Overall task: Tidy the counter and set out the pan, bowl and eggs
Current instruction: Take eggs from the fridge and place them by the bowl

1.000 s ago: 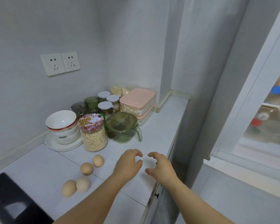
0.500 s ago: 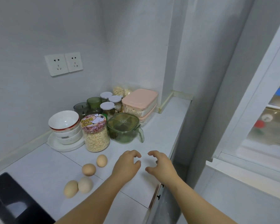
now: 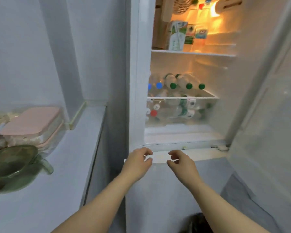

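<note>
Eggs, pan and bowl do not show in this view, so where they lie cannot be told. At 12 o'clock the fridge (image 3: 183,137) stands open, its door (image 3: 267,132) swung out to 3 o'clock; cartons (image 3: 176,36) stand on the top shelf and bottles (image 3: 172,85) lie below. The table (image 3: 71,165) runs along 9 o'clock with a pink box (image 3: 30,121) and a green tub (image 3: 12,163) on it.

At 6 o'clock, just before the fridge's lower sill, the left hand (image 3: 138,163) and right hand (image 3: 181,163) hover close together — fingers loosely curled, released, holding nothing.

The step looks like a search of the fridge for eggs, or shutting it. None show on these shelves — check the blurred door racks first. Carry only a few, cupped, set them well in from the table edge, then close the door.
</note>
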`<state>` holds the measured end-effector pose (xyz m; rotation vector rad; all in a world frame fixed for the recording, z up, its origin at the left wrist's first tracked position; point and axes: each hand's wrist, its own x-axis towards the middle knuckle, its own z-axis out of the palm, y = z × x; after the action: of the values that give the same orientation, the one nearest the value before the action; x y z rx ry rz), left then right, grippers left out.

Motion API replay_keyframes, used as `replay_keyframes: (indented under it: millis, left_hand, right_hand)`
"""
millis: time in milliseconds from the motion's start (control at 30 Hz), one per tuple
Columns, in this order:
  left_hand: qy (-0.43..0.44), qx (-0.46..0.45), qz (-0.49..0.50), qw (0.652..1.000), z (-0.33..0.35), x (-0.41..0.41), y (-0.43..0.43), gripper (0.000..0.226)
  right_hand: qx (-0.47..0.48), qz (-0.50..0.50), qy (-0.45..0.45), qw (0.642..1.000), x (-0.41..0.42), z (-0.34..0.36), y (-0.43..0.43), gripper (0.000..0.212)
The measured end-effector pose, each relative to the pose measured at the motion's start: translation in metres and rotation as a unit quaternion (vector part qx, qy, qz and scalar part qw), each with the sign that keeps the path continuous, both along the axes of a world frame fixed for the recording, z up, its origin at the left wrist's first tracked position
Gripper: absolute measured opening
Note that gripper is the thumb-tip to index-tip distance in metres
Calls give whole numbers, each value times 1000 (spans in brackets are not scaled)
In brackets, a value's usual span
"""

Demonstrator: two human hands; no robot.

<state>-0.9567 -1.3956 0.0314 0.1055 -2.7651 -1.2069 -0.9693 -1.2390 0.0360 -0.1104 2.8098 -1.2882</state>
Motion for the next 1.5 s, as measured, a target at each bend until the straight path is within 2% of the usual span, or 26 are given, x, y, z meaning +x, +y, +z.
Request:
replay_keyframes:
  millis: [200, 400, 467, 567, 667, 733, 833, 1033, 1233, 1333, 1433, 1500]
  left_hand:
    - [38, 29, -158, 986, 38, -25, 119, 22]
    - [70, 45, -288, 954, 68, -21, 213, 21]
    - [79, 25, -331, 940, 75, -15, 241, 24]
    - [90, 1, -373, 924, 80, -9, 272, 27]
    - [60, -42, -428, 901, 75, -7, 303, 30]
    - [15, -129, -471, 873, 67, -6, 320, 35]
    - [-32, -252, -504, 826, 55, -8, 346, 43]
    - [-84, -376, -484, 786, 41, -16, 380, 41]
    - [-121, -452, -508, 723, 30, -23, 402, 45]
    - [-124, -479, -512, 702, 26, -25, 409, 43]
    - [-114, -490, -513, 695, 22, -26, 415, 42]
    - [-101, -474, -516, 706, 19, -25, 416, 41]
  right_hand:
    - [7, -149, 75, 986, 18, 39, 103, 29]
    - [41, -270, 127, 954, 54, 64, 182, 28]
    - [65, -309, 104, 943, 69, 64, 209, 28]
    - [98, -338, 11, 936, 86, 59, 242, 29]
    - [156, -341, -103, 921, 105, 49, 270, 32]
    - [192, -333, -156, 910, 113, 39, 280, 33]
    - [193, -327, -185, 907, 110, 24, 286, 32]
    - [239, -266, -258, 898, 97, 9, 293, 27]
    - [275, -249, -292, 881, 91, 10, 302, 14]
    - [290, -255, -301, 872, 91, 12, 305, 18]
    - [285, -267, -300, 870, 93, 16, 304, 20]
    - [271, -280, -296, 872, 95, 18, 301, 23]
